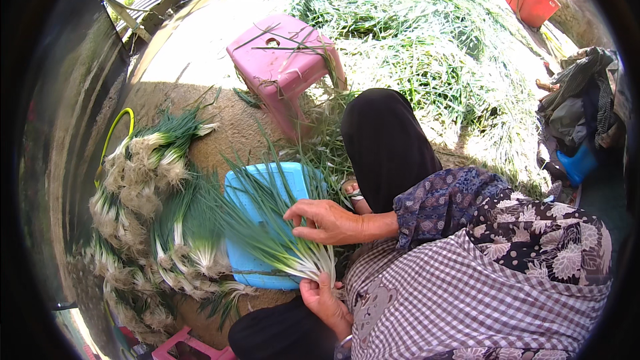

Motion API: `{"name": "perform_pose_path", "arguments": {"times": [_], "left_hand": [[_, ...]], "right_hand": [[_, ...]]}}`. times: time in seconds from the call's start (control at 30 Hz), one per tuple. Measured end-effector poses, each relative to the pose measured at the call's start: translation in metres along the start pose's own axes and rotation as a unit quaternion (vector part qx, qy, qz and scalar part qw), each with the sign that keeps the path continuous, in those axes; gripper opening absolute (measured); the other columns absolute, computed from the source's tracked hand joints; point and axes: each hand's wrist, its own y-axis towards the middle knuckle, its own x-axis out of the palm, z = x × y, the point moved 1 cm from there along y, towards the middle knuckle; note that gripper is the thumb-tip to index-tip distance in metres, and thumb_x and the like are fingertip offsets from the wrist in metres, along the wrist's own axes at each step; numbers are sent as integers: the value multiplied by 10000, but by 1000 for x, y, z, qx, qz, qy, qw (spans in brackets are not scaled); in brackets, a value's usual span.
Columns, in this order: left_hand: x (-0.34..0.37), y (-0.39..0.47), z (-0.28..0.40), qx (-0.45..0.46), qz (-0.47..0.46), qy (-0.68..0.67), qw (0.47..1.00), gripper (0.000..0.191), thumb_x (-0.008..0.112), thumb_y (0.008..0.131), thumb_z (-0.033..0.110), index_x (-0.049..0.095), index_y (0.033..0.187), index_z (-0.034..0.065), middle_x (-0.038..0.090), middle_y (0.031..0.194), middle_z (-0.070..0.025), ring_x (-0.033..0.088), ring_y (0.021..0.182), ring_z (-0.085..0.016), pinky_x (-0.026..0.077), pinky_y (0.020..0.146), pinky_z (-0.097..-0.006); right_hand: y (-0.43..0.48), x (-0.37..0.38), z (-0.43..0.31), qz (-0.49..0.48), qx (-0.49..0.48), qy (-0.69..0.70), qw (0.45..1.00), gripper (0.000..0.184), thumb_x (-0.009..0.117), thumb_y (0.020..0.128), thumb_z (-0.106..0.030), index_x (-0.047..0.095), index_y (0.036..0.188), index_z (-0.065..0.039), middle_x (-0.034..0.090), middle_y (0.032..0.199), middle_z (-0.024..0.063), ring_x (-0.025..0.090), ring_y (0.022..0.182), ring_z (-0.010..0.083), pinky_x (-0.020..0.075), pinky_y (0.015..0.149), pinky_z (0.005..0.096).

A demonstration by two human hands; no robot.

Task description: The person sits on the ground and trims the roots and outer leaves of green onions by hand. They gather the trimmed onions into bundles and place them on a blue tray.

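Observation:
My left hand grips a spread bunch of green onions by the white root ends, close to my checked apron. Just above that bunch, my right hand has its thumb and fingers apart, with nothing plainly between them. The green leaves fan out leftward over a light blue plastic surface, perhaps a stool top or lid. Left of it, on the ground, lie many more green onions in bunches, some with bushy pale roots.
A pink plastic stool with loose leaves on it stands beyond the blue surface. Cut green leaves cover much of the sunlit ground. A red container is at upper right, a yellow hoop handle at left, and a pink plastic frame at bottom.

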Motion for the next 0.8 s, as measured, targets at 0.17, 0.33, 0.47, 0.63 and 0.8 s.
{"name": "perform_pose_path", "arguments": {"times": [0.17,0.33,0.47,0.63,0.8], "left_hand": [[7,-3,3,19,41,6,999,323,758,841,111,535,1049,5,639,985,-70,610,800,-113,469,548,-225],[9,-1,7,35,35,43,998,308,753,852,120,537,1042,8,647,979,-71,618,809,-111,458,522,-207],[10,-8,11,42,54,49,996,254,702,878,87,547,1058,-2,654,977,-75,619,780,-114,448,505,-213],[3,-8,12,24,36,6,999,205,651,906,82,565,1071,-5,657,950,-68,612,730,-115,436,500,-219],[-21,5,134,176,16,28,984,362,663,920,196,561,1225,32,666,1017,-68,599,772,-95,362,485,-179]], "right_hand": [[-8,31,-24,-123,-92,-151,977,208,695,796,-200,621,822,-8,633,796,129,630,697,324,501,605,425],[-7,35,-5,-184,-14,-83,979,235,706,780,-217,618,718,-8,615,656,109,609,614,289,483,564,395],[-20,2,-34,-187,53,316,928,203,640,938,-221,635,848,-39,608,675,7,529,577,79,434,508,270],[12,-69,-45,195,25,504,841,161,581,995,-211,623,995,-56,614,793,0,513,614,45,438,540,200],[7,-109,-8,295,67,447,842,160,613,975,-224,613,967,-64,622,813,3,523,628,32,435,527,181]]}}
